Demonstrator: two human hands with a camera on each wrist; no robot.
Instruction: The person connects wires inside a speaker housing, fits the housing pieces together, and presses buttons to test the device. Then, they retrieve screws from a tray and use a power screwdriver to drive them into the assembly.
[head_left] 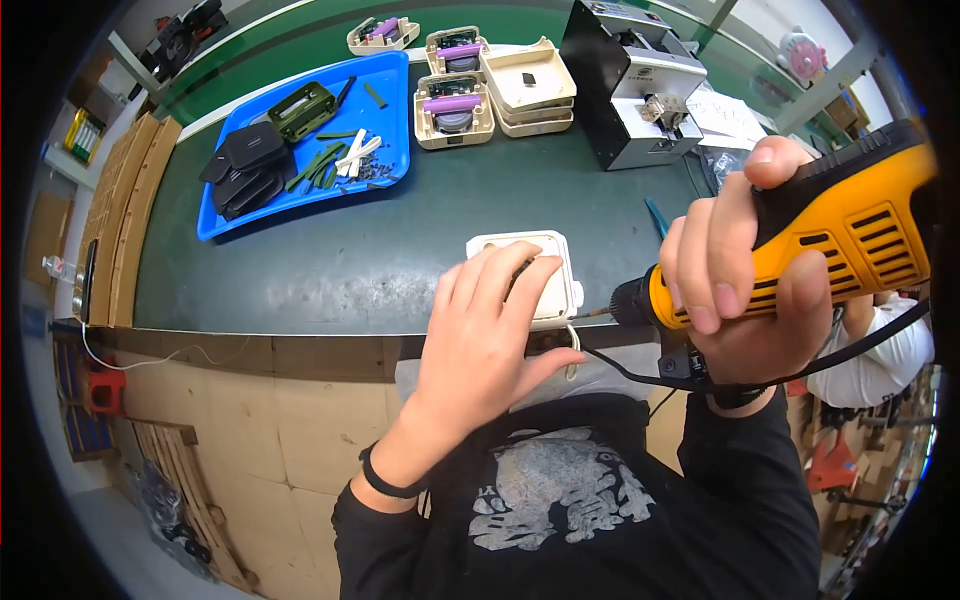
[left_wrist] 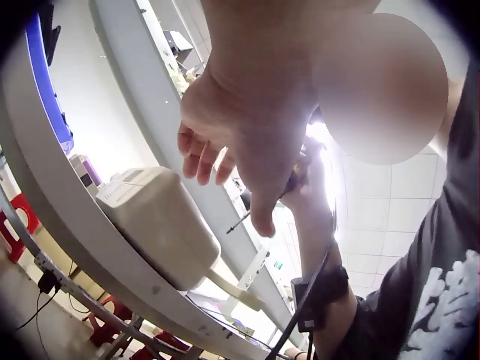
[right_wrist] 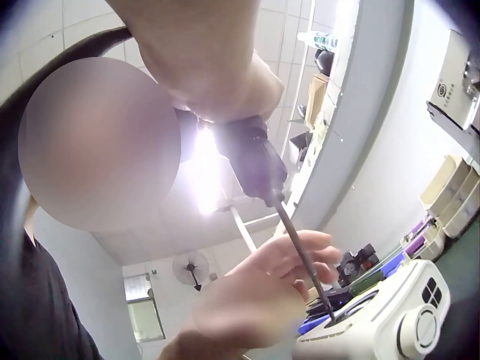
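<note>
A cream plastic device casing [head_left: 548,285] with rounded corners lies at the table's near edge, a cord loop hanging from its lower right corner. My left hand [head_left: 478,330] reaches over it, fingers loosely extended and thumb spread. In the left wrist view that hand [left_wrist: 247,142] hovers beside the casing [left_wrist: 161,225]. My right hand [head_left: 735,265] grips a yellow and black power drill [head_left: 850,235] held sideways. Its long thin bit [right_wrist: 300,251] meets the casing [right_wrist: 375,322] at a dark recess in the right wrist view, close to a round knob.
A blue tray [head_left: 400,120] holds black covers, a green casing and strips. Opened cream casings [head_left: 455,110] with purple cells stand behind, beside stacked cream shells [head_left: 530,80]. A black and silver machine [head_left: 635,85] is at the back right. Cardboard [head_left: 130,220] lines the left edge.
</note>
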